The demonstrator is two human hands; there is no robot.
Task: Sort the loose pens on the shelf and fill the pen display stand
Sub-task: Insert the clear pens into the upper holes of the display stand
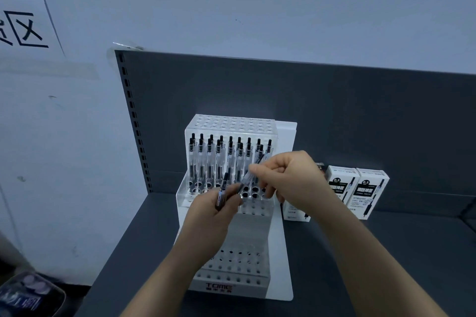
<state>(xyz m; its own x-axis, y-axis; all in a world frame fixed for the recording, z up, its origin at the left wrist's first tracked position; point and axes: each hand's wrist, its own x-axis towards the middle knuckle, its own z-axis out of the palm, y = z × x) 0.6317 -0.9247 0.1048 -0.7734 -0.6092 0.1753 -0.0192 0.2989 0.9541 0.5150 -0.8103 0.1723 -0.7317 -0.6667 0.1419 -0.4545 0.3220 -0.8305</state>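
Observation:
A white tiered pen display stand (280, 252) sits on the dark grey shelf. Several clear pens with black tops (219, 157) stand in two rows of its upper middle tier; the top tier and the lower tiers show bare holes. My left hand (213, 216) grips a small bunch of clear pens (223, 188) over the middle of the stand. My right hand (291, 180) pinches one clear pen (251, 174), tilted, just above the right end of the filled rows. The pen's lower tip is hidden by my fingers.
Three white pen boxes (365, 193) stand upright to the right of the stand against the shelf's back panel (334, 110). A slotted upright (131, 116) edges the shelf on the left. A dark packet (28, 293) lies at the lower left, off the shelf.

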